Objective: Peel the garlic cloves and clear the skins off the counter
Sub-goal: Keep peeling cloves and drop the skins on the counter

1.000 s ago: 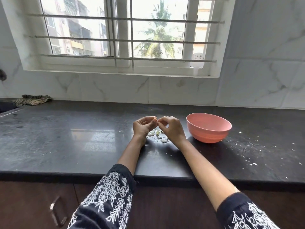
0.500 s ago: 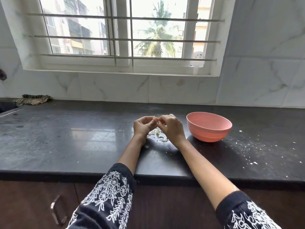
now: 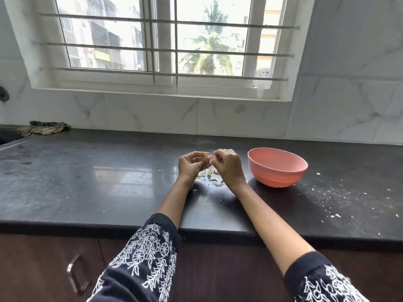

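- Left hand [image 3: 190,165]: raised just above the table [image 3: 87,184], palm turned inward toward the right hand, fingers curled. The fingertips pinch a pale garlic clove [image 3: 205,156] at the top of the hand.
- Right hand [image 3: 227,165]: raised at the same height, back of the hand facing the camera, fingers curled and bunched. The fingertips meet the same garlic clove from the right side and pinch at it; whether they hold the clove body or its skin cannot be told.
- Both hands: fingertips touch at the clove, wrists apart, forming an inverted V over the table.
- Forearms: both extend forward from the near table edge and converge toward the hands. The left forearm lies low, close to the table surface; the right forearm angles in from the lower right. Dark sleeves [image 3: 144,260] with white embroidery cover the upper forearms.
- Garlic skins [image 3: 212,176]: a small loose pile lies on the table directly below and between the two hands.
- Pink bowl [image 3: 277,166]: stands upright on the table just to the right of the right hand, not touching it. Its contents are not visible.
- White specks [image 3: 335,205]: scattered over the table to the right of the bowl.
- Striped cloth [image 3: 42,128]: lies at the far left rear of the table, against the wall.
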Demonstrator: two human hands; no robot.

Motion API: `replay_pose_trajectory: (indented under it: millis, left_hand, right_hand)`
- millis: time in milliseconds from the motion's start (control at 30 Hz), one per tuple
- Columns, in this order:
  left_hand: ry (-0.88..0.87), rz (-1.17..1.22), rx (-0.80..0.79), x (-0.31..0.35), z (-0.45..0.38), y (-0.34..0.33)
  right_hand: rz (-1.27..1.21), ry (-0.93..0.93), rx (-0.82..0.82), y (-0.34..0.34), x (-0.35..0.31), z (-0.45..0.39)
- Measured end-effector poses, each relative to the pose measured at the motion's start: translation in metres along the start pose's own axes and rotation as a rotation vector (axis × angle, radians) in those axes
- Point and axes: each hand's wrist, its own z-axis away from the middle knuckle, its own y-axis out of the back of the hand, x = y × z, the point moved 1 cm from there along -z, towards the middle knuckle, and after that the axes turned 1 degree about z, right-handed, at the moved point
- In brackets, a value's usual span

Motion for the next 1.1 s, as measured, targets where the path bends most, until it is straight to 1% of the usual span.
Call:
replay_pose_trajectory:
  millis: [133, 200, 333, 500, 633, 700, 767, 900, 1100]
  left_hand:
    - [0.016, -0.025, -0.007, -0.0014, 0.0005, -0.0001]
    - [0.03, -0.003, -0.017, -0.0018, 0.0004, 0.0003]
    - [0.031, 0.055, 0.017, -0.0017, -0.0014, 0.0006]
    - [0.012, 0.025, 0.028, -0.0008, -0.0016, 0.0015]
    - [0.01, -0.018, 0.018, -0.0034, -0.0032, 0.0027]
    - [-0.009, -0.056, -0.007, -0.0046, -0.0042, 0.0035]
    - [-0.029, -0.088, -0.035, -0.0062, -0.0047, 0.0037]
    - [-0.06, -0.138, -0.052, -0.0069, -0.0043, 0.0037]
    - [-0.117, -0.22, -0.081, -0.0075, -0.0044, 0.005]
  right_hand:
    - [0.017, -0.075, 0.074, 0.0067, 0.0067, -0.0012]
    - [0.026, -0.077, 0.057, 0.0055, 0.0071, 0.0]
    - [0.092, -0.124, 0.0, 0.0047, 0.0046, 0.0027]
    - [0.184, -0.129, -0.055, 0.0053, 0.008, 0.0016]
    - [0.063, -0.037, 0.008, 0.0042, 0.0048, 0.0001]
    - [0.024, 0.013, -0.004, 0.0025, 0.0019, 0.0]
    - [0.009, 0.021, -0.036, 0.0016, 0.002, -0.0002]
    - [0.009, 0.019, -0.048, 0.0016, 0.0045, 0.0]
    - [-0.055, -0.023, -0.072, 0.0006, 0.0067, -0.0009]
